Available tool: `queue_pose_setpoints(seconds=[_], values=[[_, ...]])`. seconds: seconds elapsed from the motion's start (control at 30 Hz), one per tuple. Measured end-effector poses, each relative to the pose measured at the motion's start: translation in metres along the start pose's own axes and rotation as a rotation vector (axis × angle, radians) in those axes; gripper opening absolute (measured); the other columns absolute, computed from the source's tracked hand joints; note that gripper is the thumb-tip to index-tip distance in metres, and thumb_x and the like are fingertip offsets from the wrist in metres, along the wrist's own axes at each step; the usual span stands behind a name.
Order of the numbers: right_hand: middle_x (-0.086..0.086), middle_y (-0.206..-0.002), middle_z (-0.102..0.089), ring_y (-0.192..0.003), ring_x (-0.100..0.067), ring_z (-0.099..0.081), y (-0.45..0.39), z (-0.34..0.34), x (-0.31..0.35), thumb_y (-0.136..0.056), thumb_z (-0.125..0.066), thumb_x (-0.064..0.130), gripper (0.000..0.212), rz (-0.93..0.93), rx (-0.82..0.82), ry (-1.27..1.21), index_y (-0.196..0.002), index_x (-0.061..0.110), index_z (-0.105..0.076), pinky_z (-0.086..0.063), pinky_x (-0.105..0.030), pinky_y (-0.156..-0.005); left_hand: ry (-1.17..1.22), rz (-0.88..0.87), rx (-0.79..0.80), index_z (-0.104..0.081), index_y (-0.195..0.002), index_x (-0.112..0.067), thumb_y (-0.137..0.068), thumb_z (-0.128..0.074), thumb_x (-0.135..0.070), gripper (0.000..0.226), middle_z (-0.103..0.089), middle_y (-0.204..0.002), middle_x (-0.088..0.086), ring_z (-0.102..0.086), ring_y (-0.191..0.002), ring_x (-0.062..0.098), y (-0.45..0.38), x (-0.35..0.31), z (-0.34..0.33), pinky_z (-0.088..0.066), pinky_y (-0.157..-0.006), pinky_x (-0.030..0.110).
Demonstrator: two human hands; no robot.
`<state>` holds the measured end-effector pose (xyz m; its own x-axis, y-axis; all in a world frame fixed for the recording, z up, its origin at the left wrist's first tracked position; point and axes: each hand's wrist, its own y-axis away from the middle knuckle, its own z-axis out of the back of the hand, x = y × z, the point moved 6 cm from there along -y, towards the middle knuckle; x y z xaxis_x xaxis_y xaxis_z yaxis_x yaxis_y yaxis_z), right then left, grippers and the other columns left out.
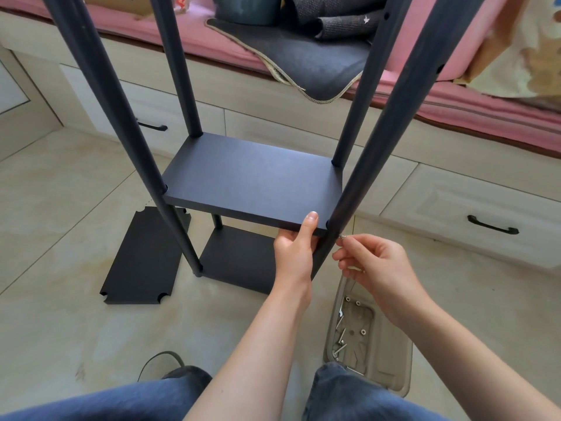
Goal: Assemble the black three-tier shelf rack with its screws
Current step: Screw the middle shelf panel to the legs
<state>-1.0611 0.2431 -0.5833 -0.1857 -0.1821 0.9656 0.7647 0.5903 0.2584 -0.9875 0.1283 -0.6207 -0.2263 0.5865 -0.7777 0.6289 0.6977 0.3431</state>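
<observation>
Black rack [252, 174], 2 boards fitted; left hand [296, 250] grips middle board's front edge, right hand [368, 262] pinches screw [342, 237] at front-right post [391, 117]; spare board [145, 256] on floor left.

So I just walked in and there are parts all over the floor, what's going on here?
A person is putting a black rack together. The left hand grips the front edge of the middle shelf, holding it at the near right post. The right hand pinches a screw against that post. The bottom shelf is already in; the third shelf lies on the floor, and spare screws sit in a tray.
</observation>
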Motion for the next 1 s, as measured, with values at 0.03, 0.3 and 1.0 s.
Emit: queue_pose_setpoints(seconds=[0.03, 0.3, 1.0], values=[[-0.006, -0.075, -0.072, -0.065, -0.011, -0.063, 0.000, -0.001, -0.003, -0.097, -0.060, 0.020, 0.018, -0.041, 0.012, -0.035, -0.094, 0.008, -0.073, -0.052, -0.022, -0.059, 0.002, -0.001, -0.003, -0.068, -0.106, -0.018, -0.097, -0.069, -0.026, 0.012, -0.079, -0.093, -0.006, -0.076, -0.091, 0.013, 0.000, 0.000, 0.000, -0.058, -0.077, 0.023], [0.000, -0.067, -0.069, -0.059, -0.009, -0.059, -0.001, 0.001, 0.004, -0.100, -0.055, 0.025, 0.025, -0.020, 0.030, 0.183, -0.086, 0.013, -0.071, -0.048, -0.024, -0.060, 0.010, -0.005, -0.036, -0.069, -0.109, -0.014, -0.095, -0.071, -0.027, 0.019, -0.078, -0.106, 0.006, -0.074, -0.101, 0.026, -0.002, 0.000, -0.001, -0.058, -0.096, 0.041], [0.009, -0.063, -0.060, -0.069, -0.018, -0.058, -0.001, -0.012, 0.023, -0.102, -0.039, 0.027, 0.033, 0.360, -0.073, 0.910, -0.075, 0.023, -0.056, -0.049, -0.042, -0.071, -0.020, -0.048, -0.046, -0.066, -0.105, -0.013, -0.090, -0.073, -0.040, 0.032, -0.078, -0.100, 0.009, -0.074, -0.100, 0.031, -0.004, 0.000, 0.000, -0.054, -0.100, 0.052]])
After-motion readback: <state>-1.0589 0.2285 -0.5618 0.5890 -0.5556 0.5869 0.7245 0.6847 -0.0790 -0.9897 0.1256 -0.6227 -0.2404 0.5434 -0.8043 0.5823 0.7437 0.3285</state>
